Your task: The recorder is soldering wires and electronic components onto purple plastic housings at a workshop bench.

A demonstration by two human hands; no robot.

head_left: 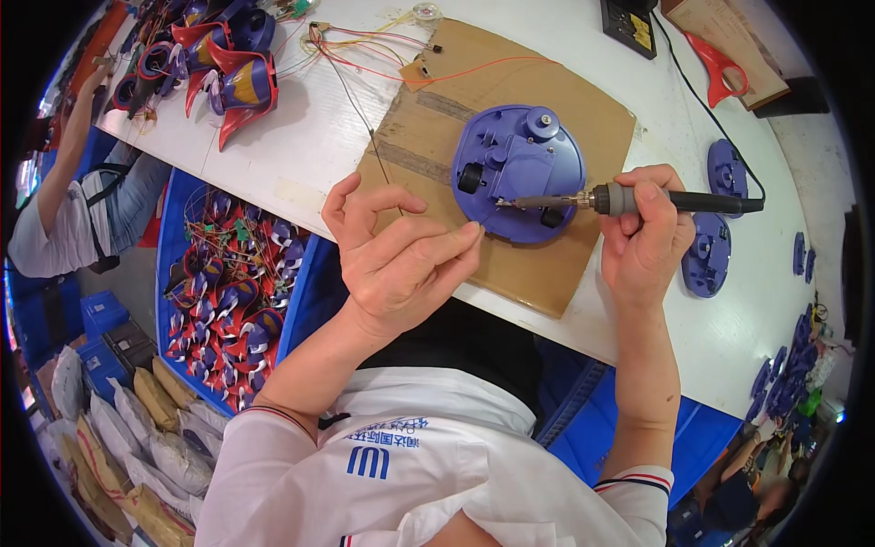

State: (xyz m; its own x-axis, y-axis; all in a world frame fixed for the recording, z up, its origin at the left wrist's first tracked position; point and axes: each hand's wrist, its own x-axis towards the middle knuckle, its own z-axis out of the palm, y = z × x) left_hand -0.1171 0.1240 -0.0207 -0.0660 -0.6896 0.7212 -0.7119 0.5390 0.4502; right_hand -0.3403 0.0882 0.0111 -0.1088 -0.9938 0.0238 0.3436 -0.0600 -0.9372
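A round purple plastic base (543,170) with small black wheels lies on a flat piece of cardboard (538,283). My right hand (645,228) grips a soldering iron (706,201) by its handle, and the metal tip reaches across the lower part of the base. At the base's lower left edge is my left hand (392,260), thumb and forefinger pinched together, the other fingers bent and raised. What the pinch holds, if anything, is too small to make out. A thin dark wire (369,129) runs down behind the left hand's fingers.
Loose wires (365,47) and red-and-purple toy parts (244,84) occupy the far left. More purple bases (706,255) lie at right, near the iron's cord and red-handled scissors (715,68). A blue bin (301,301) of parts stands below left. Another person (68,219) sits far left.
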